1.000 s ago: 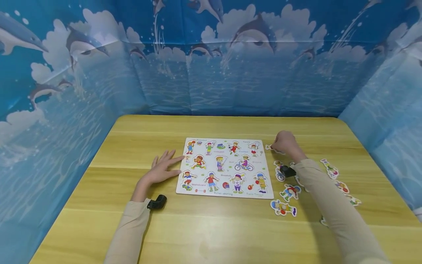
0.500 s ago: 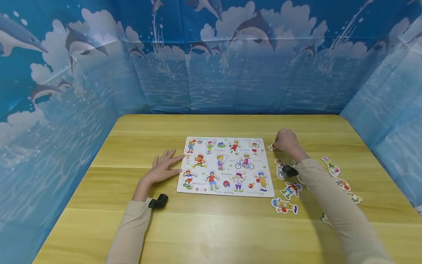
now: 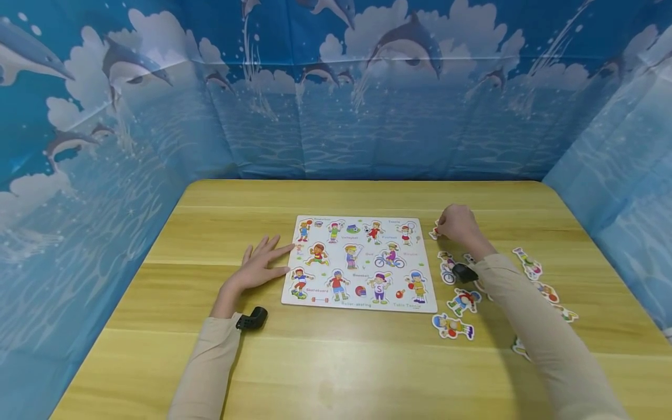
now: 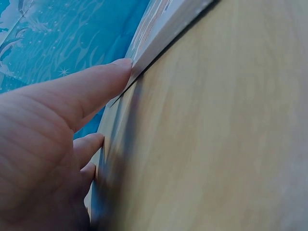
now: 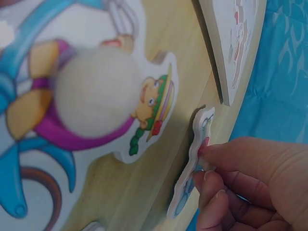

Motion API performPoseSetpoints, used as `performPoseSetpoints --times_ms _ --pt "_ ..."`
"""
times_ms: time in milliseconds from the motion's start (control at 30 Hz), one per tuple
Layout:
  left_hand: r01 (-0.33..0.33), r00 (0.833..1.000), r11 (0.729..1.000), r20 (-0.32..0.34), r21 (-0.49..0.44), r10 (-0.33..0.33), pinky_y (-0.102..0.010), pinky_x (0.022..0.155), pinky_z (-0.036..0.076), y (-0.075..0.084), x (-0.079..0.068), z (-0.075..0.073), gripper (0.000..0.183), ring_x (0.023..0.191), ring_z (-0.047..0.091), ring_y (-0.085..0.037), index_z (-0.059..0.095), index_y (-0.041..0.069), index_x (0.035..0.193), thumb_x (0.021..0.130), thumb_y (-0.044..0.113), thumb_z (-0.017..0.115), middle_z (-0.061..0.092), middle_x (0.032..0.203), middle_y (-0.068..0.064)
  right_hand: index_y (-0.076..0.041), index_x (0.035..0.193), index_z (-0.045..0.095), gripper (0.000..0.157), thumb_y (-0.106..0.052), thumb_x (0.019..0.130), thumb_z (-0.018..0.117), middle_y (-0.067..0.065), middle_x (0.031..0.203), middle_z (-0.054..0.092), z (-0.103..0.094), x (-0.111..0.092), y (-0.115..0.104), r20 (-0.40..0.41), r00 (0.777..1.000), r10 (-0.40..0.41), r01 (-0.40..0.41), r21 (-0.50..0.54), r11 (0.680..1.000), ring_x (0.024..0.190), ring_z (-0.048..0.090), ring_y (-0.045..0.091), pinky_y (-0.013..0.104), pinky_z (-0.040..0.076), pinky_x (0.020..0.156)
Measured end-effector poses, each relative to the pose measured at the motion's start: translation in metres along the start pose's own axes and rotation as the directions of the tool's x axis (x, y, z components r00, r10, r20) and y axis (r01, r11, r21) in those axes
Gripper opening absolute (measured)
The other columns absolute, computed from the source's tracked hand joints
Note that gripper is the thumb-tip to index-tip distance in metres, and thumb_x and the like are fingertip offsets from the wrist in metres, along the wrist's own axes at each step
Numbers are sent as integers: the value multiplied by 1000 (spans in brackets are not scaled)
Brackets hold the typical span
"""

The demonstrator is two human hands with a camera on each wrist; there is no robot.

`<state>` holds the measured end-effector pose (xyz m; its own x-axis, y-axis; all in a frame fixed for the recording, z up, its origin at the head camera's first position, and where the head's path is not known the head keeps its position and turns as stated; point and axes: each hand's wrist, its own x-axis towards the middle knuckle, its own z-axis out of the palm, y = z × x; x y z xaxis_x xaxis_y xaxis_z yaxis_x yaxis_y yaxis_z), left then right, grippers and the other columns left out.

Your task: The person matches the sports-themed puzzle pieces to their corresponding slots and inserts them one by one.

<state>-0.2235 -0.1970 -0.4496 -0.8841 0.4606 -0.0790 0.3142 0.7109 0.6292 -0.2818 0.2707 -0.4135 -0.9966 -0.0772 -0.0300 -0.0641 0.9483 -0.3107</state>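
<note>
A white puzzle board printed with children at sports lies flat on the table. My left hand, fingers spread and straight, rests at its left edge; in the left wrist view the thumb touches the board's side. Just right of the board's upper corner, my right hand pinches a puzzle piece between thumb and fingers. That piece is tilted up on its edge, and the fingers hide much of its picture. Close to the right wrist camera lies a cyclist puzzle piece with a pale round knob.
Below the right hand lie a roller-skater piece and a table-tennis piece. Several more pieces, among them a tennis-like figure, lie beyond the right forearm, which partly covers some. A dolphin-print curtain borders the table.
The pinched piece, earlier stretching out on both sides of the right fingers, has turned and shows only a small end at their left. The left hand has stayed put.
</note>
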Motion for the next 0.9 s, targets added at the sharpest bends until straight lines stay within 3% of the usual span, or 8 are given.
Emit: performPoseSetpoints --times_ms 300,467,567,900 --pt "42 999 998 28 54 -43 -63 112 -9 -3 4 2 58 147 -4 -40 36 25 145 92 38 56 8 159 -16 1 62 64 22 -6 83 61 3 53 52 -4 -4 -4 3 999 -35 35 49 998 50 34 13 26 29 51" --pt "35 999 998 21 45 -36 -64 111 -9 -1 4 1 59 146 -4 -41 37 24 145 91 38 58 9 159 -17 3 73 70 16 -4 83 60 16 71 68 -7 -5 -7 -24 997 -67 68 58 996 56 47 18 26 36 52" --pt "38 999 998 18 44 -39 -63 112 -9 0 3 0 59 146 -4 -41 37 25 145 91 38 57 8 159 -16 4 79 72 16 -5 83 60 21 80 70 -7 -6 -9 -35 996 -86 87 52 995 63 55 21 28 41 55" --pt "48 999 998 18 52 -49 -63 112 -10 -1 5 1 59 146 -4 -41 37 25 145 91 37 58 8 159 -16 5 85 71 16 -6 84 60 20 81 70 -10 -14 -15 -34 990 -139 141 46 989 66 59 23 36 48 62"
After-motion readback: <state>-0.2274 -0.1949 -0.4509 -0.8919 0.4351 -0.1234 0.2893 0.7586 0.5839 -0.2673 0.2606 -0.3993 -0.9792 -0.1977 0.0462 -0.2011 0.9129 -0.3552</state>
